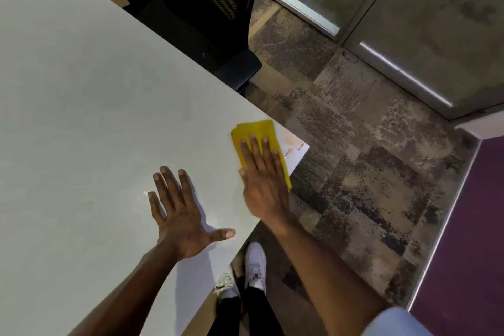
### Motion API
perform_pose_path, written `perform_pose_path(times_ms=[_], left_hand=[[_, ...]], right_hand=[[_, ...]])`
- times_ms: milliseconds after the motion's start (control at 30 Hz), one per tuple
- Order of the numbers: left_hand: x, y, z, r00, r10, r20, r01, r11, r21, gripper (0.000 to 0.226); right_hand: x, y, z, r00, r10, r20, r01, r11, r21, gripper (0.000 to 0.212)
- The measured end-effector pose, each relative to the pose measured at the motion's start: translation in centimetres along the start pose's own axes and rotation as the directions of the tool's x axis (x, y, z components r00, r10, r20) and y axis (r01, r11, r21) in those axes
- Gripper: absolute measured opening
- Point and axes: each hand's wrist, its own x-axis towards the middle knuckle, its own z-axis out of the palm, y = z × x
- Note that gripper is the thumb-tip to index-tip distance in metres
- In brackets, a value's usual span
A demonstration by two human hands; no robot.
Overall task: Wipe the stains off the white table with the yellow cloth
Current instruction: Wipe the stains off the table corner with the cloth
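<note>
The white table (95, 95) fills the left of the head view, and its corner points right. A folded yellow cloth (255, 133) lies flat near that corner. My right hand (264, 183) presses down on the cloth with its fingers straight and together. Orange-brown stains (293, 144) mark the tabletop just right of the cloth, at the corner tip. My left hand (180, 213) rests flat on the table with fingers spread, holding nothing, a hand's width left of the right hand.
A black mesh office chair (207, 8) stands at the table's far edge. Patterned carpet (368, 172) lies right of the table, with glass partitions (409, 22) behind it. My white shoes (255, 264) show below the table's near edge.
</note>
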Motion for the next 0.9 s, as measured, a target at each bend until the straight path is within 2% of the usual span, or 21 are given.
perform_pose_path(times_ms=[133,267,400,533,633,733,900], left_hand=[[0.1,0.2,-0.2,1.000,-0.017,0.023,0.017,1.000,0.021,0.181],[0.1,0.0,-0.1,1.000,-0.010,0.014,0.010,1.000,0.017,0.182],[0.2,-0.2,0.0,1.000,0.013,0.015,-0.013,1.000,0.002,0.182],[0.1,-0.1,-0.1,0.999,0.015,0.035,-0.015,1.000,0.014,0.182],[0.3,-0.3,-0.1,1.000,0.006,0.020,-0.006,0.999,0.032,0.181],[0.3,-0.2,0.0,1.000,0.013,0.027,-0.014,0.999,0.030,0.180],[0.3,-0.1,0.0,0.999,-0.005,0.033,0.004,1.000,0.026,0.181]], right_hand=[[3.5,0.9,-1.0,0.999,0.032,-0.018,-0.032,0.999,0.035,0.063],[-1.5,-1.0,0.1,0.998,0.026,-0.055,-0.020,0.994,0.105,0.077],[-8.6,-2.9,1.6,0.992,-0.012,-0.125,0.040,0.974,0.223,0.075],[-7.3,-0.9,1.3,0.993,-0.071,-0.094,0.088,0.978,0.189,0.088],[-3.0,1.6,0.3,0.996,-0.065,-0.069,0.073,0.990,0.121,0.077],[-0.3,2.8,-0.6,0.998,-0.035,-0.056,0.041,0.991,0.125,0.068],[-4.0,-1.0,0.5,0.995,0.035,-0.095,-0.015,0.979,0.206,0.060]])
